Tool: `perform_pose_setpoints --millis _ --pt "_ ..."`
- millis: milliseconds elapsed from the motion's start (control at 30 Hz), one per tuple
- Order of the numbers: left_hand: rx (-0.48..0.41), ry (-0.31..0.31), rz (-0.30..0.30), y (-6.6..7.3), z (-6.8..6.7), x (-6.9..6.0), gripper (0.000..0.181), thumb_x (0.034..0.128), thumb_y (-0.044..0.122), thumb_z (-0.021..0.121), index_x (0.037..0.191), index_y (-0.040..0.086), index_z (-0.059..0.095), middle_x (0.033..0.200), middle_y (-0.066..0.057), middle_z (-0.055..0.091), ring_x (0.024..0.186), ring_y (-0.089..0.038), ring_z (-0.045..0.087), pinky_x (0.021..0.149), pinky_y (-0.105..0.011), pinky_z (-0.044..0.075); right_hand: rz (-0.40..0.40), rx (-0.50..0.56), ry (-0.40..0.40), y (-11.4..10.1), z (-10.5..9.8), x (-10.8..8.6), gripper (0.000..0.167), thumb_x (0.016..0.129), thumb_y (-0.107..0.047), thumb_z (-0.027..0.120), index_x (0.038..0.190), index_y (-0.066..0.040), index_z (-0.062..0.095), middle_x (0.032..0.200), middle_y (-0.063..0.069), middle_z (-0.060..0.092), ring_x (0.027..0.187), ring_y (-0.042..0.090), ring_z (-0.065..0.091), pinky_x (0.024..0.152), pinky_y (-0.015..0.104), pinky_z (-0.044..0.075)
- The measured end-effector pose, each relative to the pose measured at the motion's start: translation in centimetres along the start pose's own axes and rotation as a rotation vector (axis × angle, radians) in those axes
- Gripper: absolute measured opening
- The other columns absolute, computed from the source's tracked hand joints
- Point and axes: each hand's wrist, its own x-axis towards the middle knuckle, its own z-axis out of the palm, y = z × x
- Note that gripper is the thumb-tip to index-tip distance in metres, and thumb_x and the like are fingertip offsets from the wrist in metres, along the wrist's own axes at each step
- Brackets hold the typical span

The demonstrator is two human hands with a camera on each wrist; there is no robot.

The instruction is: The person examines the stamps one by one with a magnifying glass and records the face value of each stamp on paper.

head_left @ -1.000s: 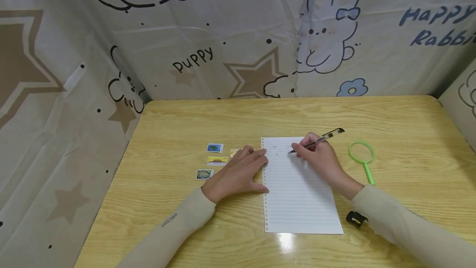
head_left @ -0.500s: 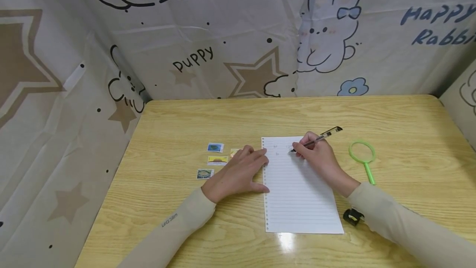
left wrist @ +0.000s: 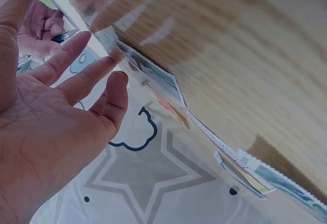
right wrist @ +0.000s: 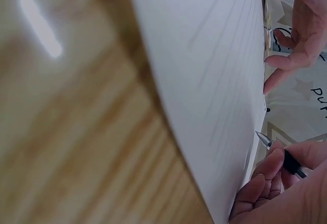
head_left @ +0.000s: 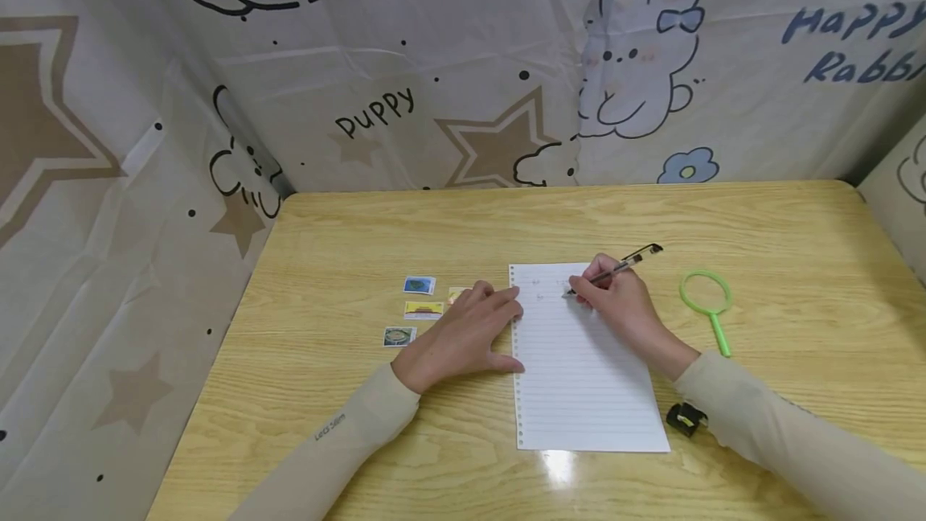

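Observation:
A sheet of lined paper [head_left: 579, 376] with holes down its left edge lies on the table, a few faint marks near its top. My right hand [head_left: 624, 308] pinches a black-capped pen [head_left: 628, 262], its tip at the upper lines of the sheet; the right wrist view shows the pen's metal tip [right wrist: 263, 138] by the page surface. Spread fingers of my left hand [head_left: 466, 336] rest on the paper's left edge, thumb lower down. Beside that hand lie several stamps: a blue one [head_left: 419, 285], a yellow one [head_left: 423, 310], a dark green one [head_left: 399, 336], and another partly hidden under the fingers.
A green magnifying glass [head_left: 714, 324] lies right of the paper. Close to the right sleeve sits a small black object [head_left: 685, 419], partly covered by the cuff. The wooden table [head_left: 362, 239] ends at a printed cloth backdrop [head_left: 463, 63] behind and at the sides.
My right hand and the pen shift very slightly, the pen's top end dipping a little left. The left hand stays on the paper's edge. The head view tilts slightly.

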Motion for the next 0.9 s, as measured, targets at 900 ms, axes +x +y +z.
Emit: perform_pose_setpoints --millis 900 --pt "0.000 0.012 0.013 -0.09 0.17 -0.15 0.072 0.0922 0.059 0.084 0.143 0.011 0.065 0.167 -0.011 0.047 0.133 -0.030 0.048 0.109 -0.045 0.042 -0.015 -0.027 -0.003 -0.02 -0.05 -0.20 0.022 0.106 -0.019 0.073 0.094 -0.005 0.060 0.083 0.008 0.072 0.076 0.019 0.065 0.065 0.025 0.046"
